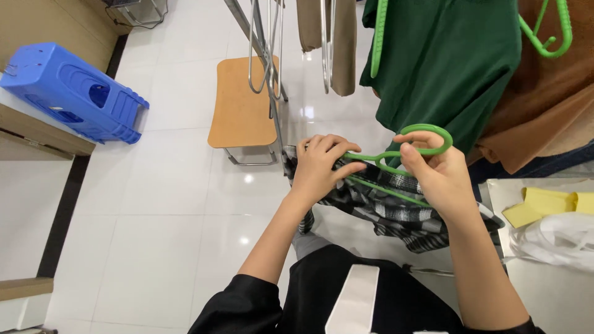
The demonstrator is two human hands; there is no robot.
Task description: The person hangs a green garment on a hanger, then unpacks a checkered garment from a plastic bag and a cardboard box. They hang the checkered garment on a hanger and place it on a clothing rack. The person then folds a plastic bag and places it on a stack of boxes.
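A green plastic hanger (427,141) sits in my right hand (440,176), whose fingers close around the neck just below the hook. My left hand (320,166) grips a black-and-white checked garment (396,210) at the hanger's left arm, fingers curled over the cloth. The garment is draped on the hanger and hangs bunched below both hands, above my lap. Part of the hanger's lower bar shows as a thin green line across the fabric.
A metal drying rack (267,55) stands ahead with a dark green shirt (451,62), brown clothes (544,105) and another green hanger (544,37). A wooden chair (241,105) is behind it. A blue plastic stool (74,93) lies left. Yellow cloths (544,204) and white plastic (557,238) lie right.
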